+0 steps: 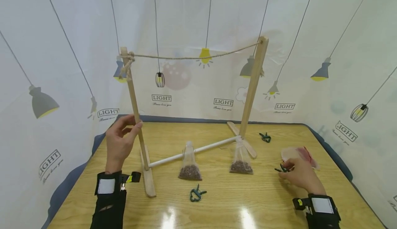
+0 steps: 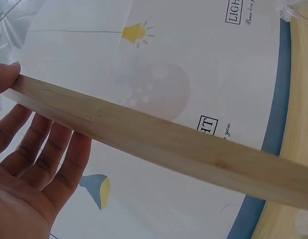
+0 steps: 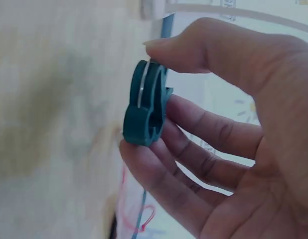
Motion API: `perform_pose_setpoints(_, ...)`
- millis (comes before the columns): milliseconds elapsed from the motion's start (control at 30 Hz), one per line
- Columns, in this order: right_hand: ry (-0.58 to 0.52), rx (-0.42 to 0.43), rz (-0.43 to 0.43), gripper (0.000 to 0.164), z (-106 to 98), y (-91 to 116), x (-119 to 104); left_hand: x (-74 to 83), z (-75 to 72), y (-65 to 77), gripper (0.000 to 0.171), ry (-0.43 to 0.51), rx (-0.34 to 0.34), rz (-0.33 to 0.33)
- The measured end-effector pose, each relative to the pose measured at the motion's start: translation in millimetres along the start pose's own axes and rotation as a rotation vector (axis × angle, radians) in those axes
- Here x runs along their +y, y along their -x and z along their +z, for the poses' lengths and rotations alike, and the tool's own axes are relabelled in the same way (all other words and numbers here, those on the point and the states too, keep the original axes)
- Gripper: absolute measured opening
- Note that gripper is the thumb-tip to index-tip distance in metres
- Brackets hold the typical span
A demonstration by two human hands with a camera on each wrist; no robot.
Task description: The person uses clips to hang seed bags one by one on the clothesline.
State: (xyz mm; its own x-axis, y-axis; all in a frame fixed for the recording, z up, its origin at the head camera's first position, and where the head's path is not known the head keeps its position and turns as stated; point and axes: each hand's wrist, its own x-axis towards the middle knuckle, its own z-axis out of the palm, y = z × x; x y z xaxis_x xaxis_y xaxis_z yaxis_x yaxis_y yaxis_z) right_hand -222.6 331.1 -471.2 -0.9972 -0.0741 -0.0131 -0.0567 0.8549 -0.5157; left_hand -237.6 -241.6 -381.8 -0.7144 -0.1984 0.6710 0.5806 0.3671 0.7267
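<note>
A green clip (image 3: 143, 117) is in the grip of the person's right hand (image 1: 299, 174), pinched between thumb and fingers over the worktop (image 1: 238, 194), near a plastic pouch (image 1: 291, 152). The left hand (image 1: 120, 144) holds one wooden post (image 1: 133, 96), which a rope (image 1: 186, 58) joins to the other post (image 1: 254, 84). Between them, two bags of dark grains (image 1: 190, 172) are by a white bar (image 1: 217, 145), and two other clips (image 1: 196, 194) lie around.

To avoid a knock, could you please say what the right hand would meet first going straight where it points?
Probably the nearer granule bag, or the wooden foot beside it; depth is unclear.
</note>
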Motion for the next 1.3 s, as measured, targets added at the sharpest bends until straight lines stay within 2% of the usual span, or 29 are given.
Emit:
perform_pose_setpoints(333, 0.030, 0.153, -0.099, 0.036, -15, -8, -40, -0.2, -0.4, -5.4, 0.026, -0.011, -0.008, -0.011)
perform_pose_setpoints(700, -0.017, 0.217, -0.197, 0.036, -36, -10, -88, -0.4, -0.6, -4.5, 0.025, -0.004, -0.021, -0.025)
perform_pose_setpoints(1033, -0.107, 0.357, -0.354, 0.029, -35, -9, -121, 0.8, -1.9, -2.8, 0.026, 0.003, -0.014, -0.015)
perform_pose_setpoints(1300, -0.146, 0.412, -0.447, 0.030, -33, -7, -140, -0.6, -1.5, 0.5, 0.027, 0.006, -0.002, -0.028)
